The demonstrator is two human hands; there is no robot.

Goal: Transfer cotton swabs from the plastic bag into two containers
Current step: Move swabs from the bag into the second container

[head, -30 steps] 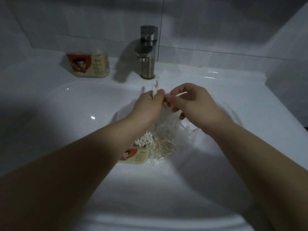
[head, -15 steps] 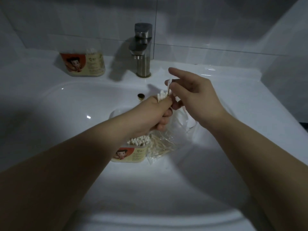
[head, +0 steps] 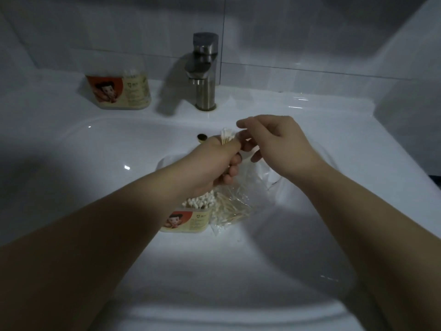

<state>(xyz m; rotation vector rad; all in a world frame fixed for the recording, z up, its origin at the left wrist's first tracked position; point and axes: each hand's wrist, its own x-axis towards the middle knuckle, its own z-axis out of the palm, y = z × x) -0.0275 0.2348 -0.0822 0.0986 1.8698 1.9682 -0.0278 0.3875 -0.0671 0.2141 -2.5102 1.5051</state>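
My left hand (head: 214,163) grips a small bundle of cotton swabs (head: 226,137) upright over the basin, their white tips sticking out above the fist. My right hand (head: 279,144) is beside it, fingertips touching the bundle's top. Below them a clear plastic bag (head: 235,206) with loose swabs lies in the basin. Next to the bag stands an open container (head: 191,222) with an orange cartoon label, full of upright swabs. A second labelled container (head: 119,91) stands on the sink ledge at the back left.
The white sink (head: 95,163) fills the view, with a small overflow hole (head: 202,137) at the back of the basin. A metal tap (head: 204,70) rises behind the hands. Grey tiled wall behind; the light is dim.
My right hand has come down from above the bundle to its top. The left hand has kept its grip on the swabs and shifted little.
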